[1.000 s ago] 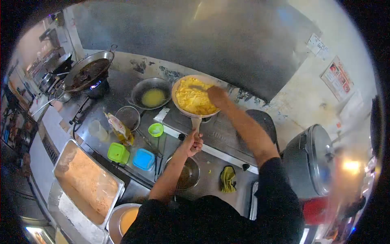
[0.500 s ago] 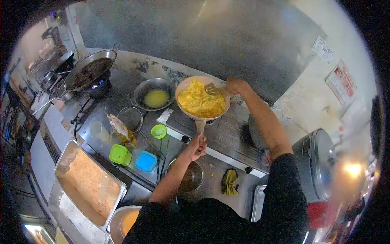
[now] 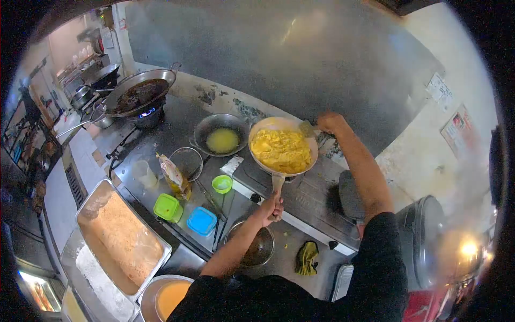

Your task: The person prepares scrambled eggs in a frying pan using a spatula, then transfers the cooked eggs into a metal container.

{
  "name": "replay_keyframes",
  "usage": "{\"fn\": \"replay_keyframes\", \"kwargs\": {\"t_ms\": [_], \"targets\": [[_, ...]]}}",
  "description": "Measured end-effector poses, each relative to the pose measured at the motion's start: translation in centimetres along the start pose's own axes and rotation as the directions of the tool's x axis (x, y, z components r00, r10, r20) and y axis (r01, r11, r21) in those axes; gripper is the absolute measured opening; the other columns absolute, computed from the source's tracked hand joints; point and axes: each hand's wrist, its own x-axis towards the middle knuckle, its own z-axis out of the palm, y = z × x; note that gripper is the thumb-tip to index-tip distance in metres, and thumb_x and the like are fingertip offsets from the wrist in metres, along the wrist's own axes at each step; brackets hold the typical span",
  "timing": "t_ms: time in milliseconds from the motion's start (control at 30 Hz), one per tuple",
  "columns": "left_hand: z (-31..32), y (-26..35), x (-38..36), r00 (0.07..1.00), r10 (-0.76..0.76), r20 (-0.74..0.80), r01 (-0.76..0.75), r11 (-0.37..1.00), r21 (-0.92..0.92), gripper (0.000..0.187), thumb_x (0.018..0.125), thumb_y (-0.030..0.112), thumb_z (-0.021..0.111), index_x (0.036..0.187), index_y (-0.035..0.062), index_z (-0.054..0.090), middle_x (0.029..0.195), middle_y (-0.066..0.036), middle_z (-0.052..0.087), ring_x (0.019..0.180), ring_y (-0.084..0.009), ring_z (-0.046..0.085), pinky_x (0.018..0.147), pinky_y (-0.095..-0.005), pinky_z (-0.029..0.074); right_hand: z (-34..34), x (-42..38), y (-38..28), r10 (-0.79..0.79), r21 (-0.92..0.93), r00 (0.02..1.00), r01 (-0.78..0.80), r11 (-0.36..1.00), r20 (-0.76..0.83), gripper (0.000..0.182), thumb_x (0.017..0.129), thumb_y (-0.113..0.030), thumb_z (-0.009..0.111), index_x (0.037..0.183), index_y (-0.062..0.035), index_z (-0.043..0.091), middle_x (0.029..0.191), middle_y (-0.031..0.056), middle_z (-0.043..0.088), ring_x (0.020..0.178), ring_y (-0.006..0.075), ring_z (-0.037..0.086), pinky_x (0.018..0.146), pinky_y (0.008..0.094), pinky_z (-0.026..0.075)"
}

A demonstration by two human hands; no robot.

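My left hand [image 3: 272,210] is wrapped round the pale handle of a frying pan [image 3: 277,185] on the stove. Scrambled eggs [image 3: 281,149], yellow and lumpy, fill much of the pan. At the pan's upper right rim, my right hand [image 3: 332,123] is closed on a spatula [image 3: 307,129], whose slotted-looking blade is over the inner wall beside the eggs. Its handle is mostly hidden by my fingers. To the left of the pan sits a dark wok [image 3: 221,126] with yellowish liquid in its bottom.
A large wok of dark oil [image 3: 140,96] sits over a blue flame at the far left. Nearer are a strainer [image 3: 187,162], an oil pouch [image 3: 175,180], green [image 3: 168,207] and blue [image 3: 202,220] containers, a metal bowl [image 3: 263,252], a cloth [image 3: 307,258] and a breading tray [image 3: 120,241].
The spatula has moved off the eggs to the pan's upper right rim. My left hand stays on the pan handle. The whole view has shifted slightly.
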Motion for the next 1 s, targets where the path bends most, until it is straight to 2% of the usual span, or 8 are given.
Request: {"fn": "replay_keyframes", "kwargs": {"t_ms": [100,200,267,367,433,633,833,1000], "targets": [[0.3,0.2,-0.2,0.999,0.007,-0.034,-0.005,0.999,0.044,0.04,0.087,0.055,0.042,0.08,0.0154,0.039,0.053,0.008,0.025,0.042,-0.0052,0.023,0.039,-0.0213,0.02,4.2,4.8,1.8,-0.009,-0.087,1.0,0.009,0.996,0.001,0.027,0.08,-0.023,0.051,0.081,0.0001,0.064,0.071,0.0144,0.063,0.062,0.0262,0.062,0.053,0.0395,0.048],[0.4,0.3,-0.2,0.998,-0.017,-0.055,0.019,0.999,0.046,0.041,0.087,0.056,0.041,0.081,0.0153,0.038,0.052,0.007,0.024,0.041,-0.0057,0.022,0.037,-0.0211,0.018,9.3,9.7,1.1,0.088,0.413,0.982,-0.011,0.911,-0.168,0.027,0.081,-0.024,0.05,0.085,-0.0006,0.064,0.072,0.0155,0.063,0.062,0.0261,0.062,0.053,0.0401,0.048],[0.6,0.8,0.0,0.993,-0.035,-0.11,0.038,0.999,0.029,0.042,0.087,0.057,0.04,0.081,0.0152,0.038,0.051,0.007,0.024,0.04,-0.0058,0.022,0.035,-0.0209,0.017,7.7,5.8,-3.1,-0.38,-0.024,0.891,0.386,0.922,-0.251,0.026,0.081,-0.022,0.05,0.088,-0.0013,0.064,0.075,0.0178,0.063,0.064,0.028,0.062,0.056,0.0414,0.049],[0.0,0.8,0.0,0.999,-0.007,0.046,0.003,0.996,0.084,0.044,0.086,0.057,0.041,0.084,0.0131,0.039,0.05,0.004,0.028,0.042,-0.0068,0.027,0.037,-0.0222,0.023,9.0,1.2,-5.0,-0.339,0.082,0.898,0.374,0.924,-0.28,0.024,0.081,-0.018,0.049,0.09,-0.0019,0.064,0.08,0.0199,0.063,0.07,0.0292,0.063,0.061,0.0413,0.05],[0.0,0.7,0.1,1.0,-0.018,0.002,0.017,0.995,0.094,0.043,0.087,0.056,0.041,0.085,0.0129,0.039,0.05,0.003,0.029,0.042,-0.0072,0.028,0.038,-0.0226,0.024,13.5,-0.5,-5.2,-0.471,-0.151,0.736,0.46,0.875,-0.487,0.024,0.081,-0.015,0.047,0.094,-0.0027,0.062,0.078,0.0204,0.062,0.072,0.0304,0.063,0.062,0.0404,0.051],[-0.1,0.6,0.2,0.998,-0.022,-0.054,0.024,0.999,0.033,0.038,0.089,0.051,0.041,0.088,0.0131,0.042,0.052,0.004,0.029,0.042,-0.0084,0.029,0.04,-0.0245,0.028,12.0,-10.3,-4.6,-0.384,-0.11,0.846,0.371,0.922,-0.37,0.031,0.082,-0.01,0.043,0.11,-0.0031,0.054,0.086,0.0217,0.062,0.079,0.0331,0.062,0.069,0.0467,0.05],[1.2,0.8,-0.4,0.988,-0.047,-0.15,0.057,0.996,0.063,0.039,0.09,0.051,0.038,0.083,0.0126,0.043,0.052,0.004,0.031,0.041,-0.009,0.029,0.038,-0.0246,0.028,9.3,-14.2,-2.9,-0.45,-0.108,0.794,0.447,0.888,-0.41,0.025,0.084,-0.017,0.047,0.096,0.0035,0.057,0.074,0.024,0.059,0.074,0.0384,0.059,0.068,0.0452,0.048],[-0.2,0.5,0.4,0.999,0.007,-0.049,0.003,0.98,0.198,0.045,0.085,0.059,0.039,0.077,0.0155,0.039,0.053,0.006,0.028,0.042,-0.0072,0.028,0.04,-0.0234,0.03,9.2,-13.2,-9.6,-0.477,0.146,0.852,0.511,0.847,-0.218,0.019,0.07,-0.012,0.055,0.074,0.0042,0.063,0.075,0.0238,0.062,0.071,0.036,0.062,0.066,0.0432,0.05]]}}
